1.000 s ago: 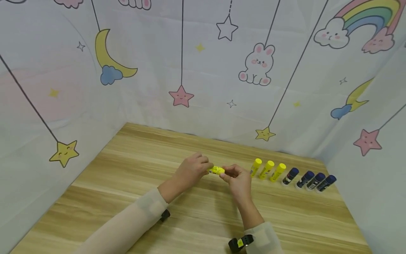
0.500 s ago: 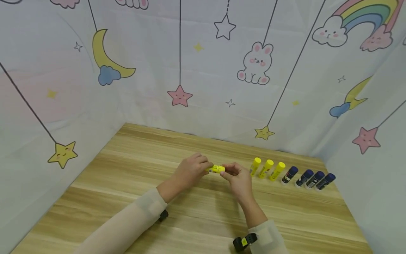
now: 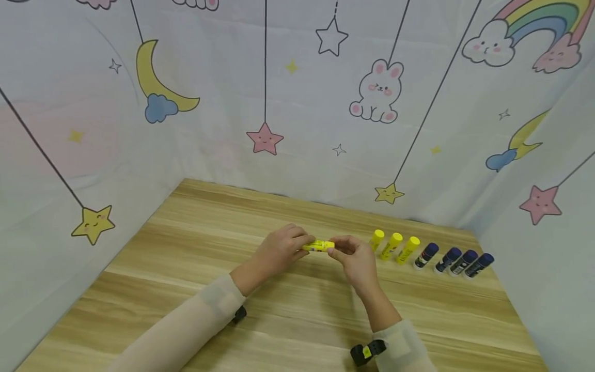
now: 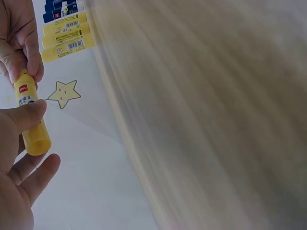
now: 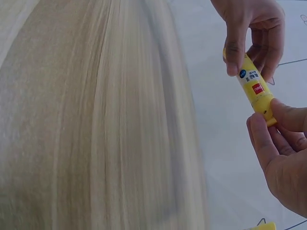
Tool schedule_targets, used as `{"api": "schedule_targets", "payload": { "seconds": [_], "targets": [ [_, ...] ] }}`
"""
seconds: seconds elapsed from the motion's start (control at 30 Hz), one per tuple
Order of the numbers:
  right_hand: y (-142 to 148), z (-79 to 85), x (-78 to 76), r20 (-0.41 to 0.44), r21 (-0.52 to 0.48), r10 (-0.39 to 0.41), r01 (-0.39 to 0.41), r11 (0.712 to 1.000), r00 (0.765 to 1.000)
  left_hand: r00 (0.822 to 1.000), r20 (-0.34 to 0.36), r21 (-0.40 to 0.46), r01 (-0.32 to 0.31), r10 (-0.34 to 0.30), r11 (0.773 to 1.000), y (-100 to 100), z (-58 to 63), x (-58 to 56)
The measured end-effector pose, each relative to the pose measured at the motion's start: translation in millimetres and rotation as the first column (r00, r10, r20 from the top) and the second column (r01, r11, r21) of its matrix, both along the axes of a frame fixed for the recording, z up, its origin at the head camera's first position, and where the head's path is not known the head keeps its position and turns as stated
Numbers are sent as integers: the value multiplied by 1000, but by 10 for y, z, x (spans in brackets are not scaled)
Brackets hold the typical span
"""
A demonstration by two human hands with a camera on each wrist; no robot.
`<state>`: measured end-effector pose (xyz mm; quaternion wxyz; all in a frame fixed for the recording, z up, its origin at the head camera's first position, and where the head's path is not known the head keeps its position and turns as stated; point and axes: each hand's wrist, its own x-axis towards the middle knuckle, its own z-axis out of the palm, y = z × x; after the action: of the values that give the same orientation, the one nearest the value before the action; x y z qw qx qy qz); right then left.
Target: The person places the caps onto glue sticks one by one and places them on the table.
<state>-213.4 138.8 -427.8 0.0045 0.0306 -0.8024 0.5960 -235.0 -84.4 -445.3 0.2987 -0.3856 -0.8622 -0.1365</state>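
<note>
A yellow glue stick (image 3: 318,246) is held roughly level above the table between both hands. My left hand (image 3: 281,248) grips its body, the thumb lying across the yellow barrel (image 4: 36,136) in the left wrist view. At the other end, my right hand (image 3: 360,262) pinches the narrower tip with thumb and fingers. The right wrist view shows the label of the glue stick (image 5: 253,84), with a red logo patch and a dark blue dot. Whether the pinched end has separated from the barrel I cannot tell.
Beyond my right hand, several yellow glue sticks (image 3: 391,247) stand upright in a row. The row continues rightward with several dark blue glue sticks (image 3: 449,260). A wood-grain table (image 3: 195,237) meets a printed cloth backdrop (image 3: 316,103) behind and at both sides.
My right hand has moved slightly to the right, and a bit more of the glue stick shows between the hands. My left hand stays nearly in place.
</note>
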Motion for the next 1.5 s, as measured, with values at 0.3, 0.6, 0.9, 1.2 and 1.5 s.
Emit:
{"api": "schedule_targets", "payload": {
  "seconds": [0.3,0.6,0.9,1.2,1.5],
  "targets": [
    [36,32,-51,-58,101,-14,20,995,998,997,24,-13,-73,74,997,-37,-28,1],
    [131,188,-108,-48,289,-21,34,957,999,977,131,-60,-161,168,985,-60,1,-1],
    [274,336,-263,-159,494,86,3,869,983,951,201,-84,-222,235,971,-119,15,-12],
    [388,450,-374,-195,680,205,-19,733,959,915,260,-116,-288,309,951,-186,-28,-33],
    [459,512,-510,-91,824,261,-74,562,961,870,332,-160,-329,365,931,-257,-44,-65]
  ]
}}
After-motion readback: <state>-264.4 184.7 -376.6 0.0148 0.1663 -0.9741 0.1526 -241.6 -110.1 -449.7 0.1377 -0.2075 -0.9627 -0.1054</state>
